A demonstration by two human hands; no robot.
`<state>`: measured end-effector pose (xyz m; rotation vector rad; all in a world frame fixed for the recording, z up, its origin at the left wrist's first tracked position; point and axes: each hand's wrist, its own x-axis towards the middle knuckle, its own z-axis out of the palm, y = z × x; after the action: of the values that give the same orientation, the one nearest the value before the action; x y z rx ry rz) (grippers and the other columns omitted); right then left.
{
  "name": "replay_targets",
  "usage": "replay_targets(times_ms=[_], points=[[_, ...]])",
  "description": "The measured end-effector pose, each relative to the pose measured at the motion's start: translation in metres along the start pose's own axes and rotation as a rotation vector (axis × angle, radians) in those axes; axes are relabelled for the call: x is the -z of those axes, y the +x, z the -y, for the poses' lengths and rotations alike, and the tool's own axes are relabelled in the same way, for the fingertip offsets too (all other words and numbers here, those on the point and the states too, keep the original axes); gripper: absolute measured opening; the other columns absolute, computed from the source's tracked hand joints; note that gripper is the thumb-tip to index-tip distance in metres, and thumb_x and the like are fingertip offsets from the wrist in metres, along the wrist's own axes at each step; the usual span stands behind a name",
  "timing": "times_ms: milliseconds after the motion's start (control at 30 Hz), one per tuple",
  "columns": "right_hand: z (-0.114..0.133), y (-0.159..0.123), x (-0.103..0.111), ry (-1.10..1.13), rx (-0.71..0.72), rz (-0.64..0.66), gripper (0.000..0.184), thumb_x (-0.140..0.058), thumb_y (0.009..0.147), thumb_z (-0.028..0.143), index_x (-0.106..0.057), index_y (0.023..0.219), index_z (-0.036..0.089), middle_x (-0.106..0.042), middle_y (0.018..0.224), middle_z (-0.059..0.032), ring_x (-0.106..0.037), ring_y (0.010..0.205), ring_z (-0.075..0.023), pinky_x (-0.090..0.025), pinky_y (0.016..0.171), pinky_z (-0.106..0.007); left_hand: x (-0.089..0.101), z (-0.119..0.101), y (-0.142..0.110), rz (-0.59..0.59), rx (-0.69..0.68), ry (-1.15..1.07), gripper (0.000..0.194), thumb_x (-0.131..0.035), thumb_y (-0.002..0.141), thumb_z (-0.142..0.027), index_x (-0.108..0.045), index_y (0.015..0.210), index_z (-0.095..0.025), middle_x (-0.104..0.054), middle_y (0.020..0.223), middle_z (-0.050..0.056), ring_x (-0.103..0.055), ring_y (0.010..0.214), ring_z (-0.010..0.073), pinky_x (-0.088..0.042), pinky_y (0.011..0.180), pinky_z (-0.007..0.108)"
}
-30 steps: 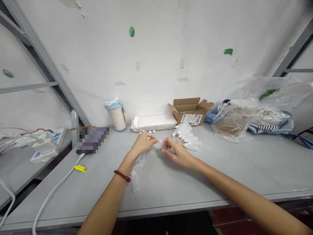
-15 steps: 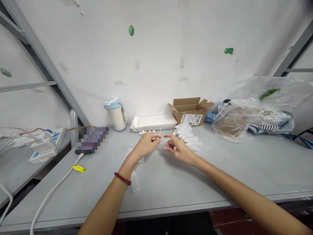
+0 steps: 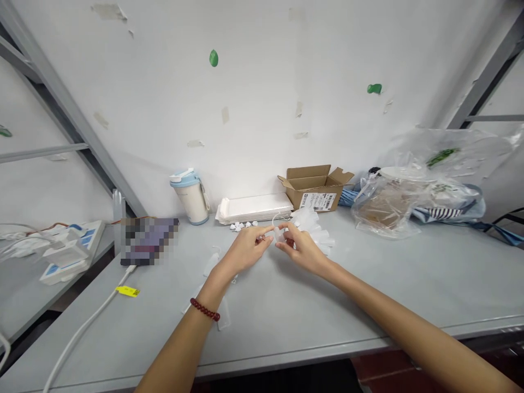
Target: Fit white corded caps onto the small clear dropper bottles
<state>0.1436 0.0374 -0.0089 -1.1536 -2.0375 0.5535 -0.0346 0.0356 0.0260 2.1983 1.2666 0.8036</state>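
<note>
In front of me, both hands meet at a small translucent plastic sleeve [image 3: 279, 235] with a thin white string looping up from its top. My right hand [image 3: 302, 248] pinches the sleeve from the right, thumb below and fingers curled behind it. From the left, my left hand [image 3: 246, 250] has its index finger and thumb tips close together at the sleeve's edge, by the string. Beyond my right hand lies a fanned pile of similar translucent sleeves [image 3: 311, 225]. More loose sleeves [image 3: 224, 315] lie near my left wrist, partly hidden by the forearm. Several small white pieces [image 3: 244, 225] sit behind my left hand.
A flat white stack [image 3: 256, 206] and an open cardboard box [image 3: 314, 191] stand against the wall. To the left are a tumbler [image 3: 191, 199], a blurred phone-like device [image 3: 150, 240] with a white cable, and a power strip [image 3: 73, 256]. Plastic bags [image 3: 388, 204] lie at the right.
The string now stands in a loop above the sleeve. My left index finger and thumb have parted slightly from their tighter pinch. The view has shifted a little.
</note>
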Motion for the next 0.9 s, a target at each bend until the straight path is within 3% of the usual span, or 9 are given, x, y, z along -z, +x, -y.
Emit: replay_targets(times_ms=[167,433,900], points=[[-0.001,0.002,0.002,0.045,-0.023,-0.026,0.023,-0.049,0.083,0.03,-0.042,0.103,0.02,-0.043,0.053,0.0086,-0.042,0.05,-0.0137,-0.032,0.053,-0.024,-0.01,0.004,0.001,-0.014,-0.076,0.109,0.045,-0.043,0.086,-0.028,-0.052,0.13,-0.019,-0.061,0.077,0.003,-0.049,0.066,0.0138,-0.039,0.065,0.024],[-0.002,0.003,0.004,0.09,-0.048,-0.084,0.027,-0.053,0.081,0.04,-0.043,0.095,0.02,-0.037,0.047,0.011,-0.036,0.046,-0.0114,-0.027,0.05,-0.023,-0.014,0.002,0.0,-0.065,-0.134,0.145,0.042,-0.046,0.087,-0.028,-0.054,0.128,-0.02,-0.058,0.075,0.003,-0.049,0.067,0.0142,-0.037,0.063,0.025],[-0.005,0.003,0.004,0.117,-0.086,-0.064,0.028,-0.056,0.077,0.039,-0.04,0.091,0.022,-0.038,0.046,0.0118,-0.037,0.046,-0.0114,-0.029,0.049,-0.022,-0.005,0.002,-0.001,-0.047,-0.056,0.027,0.036,-0.048,0.084,-0.028,-0.064,0.116,-0.024,-0.056,0.071,0.0,-0.045,0.062,0.0123,-0.036,0.062,0.025]])
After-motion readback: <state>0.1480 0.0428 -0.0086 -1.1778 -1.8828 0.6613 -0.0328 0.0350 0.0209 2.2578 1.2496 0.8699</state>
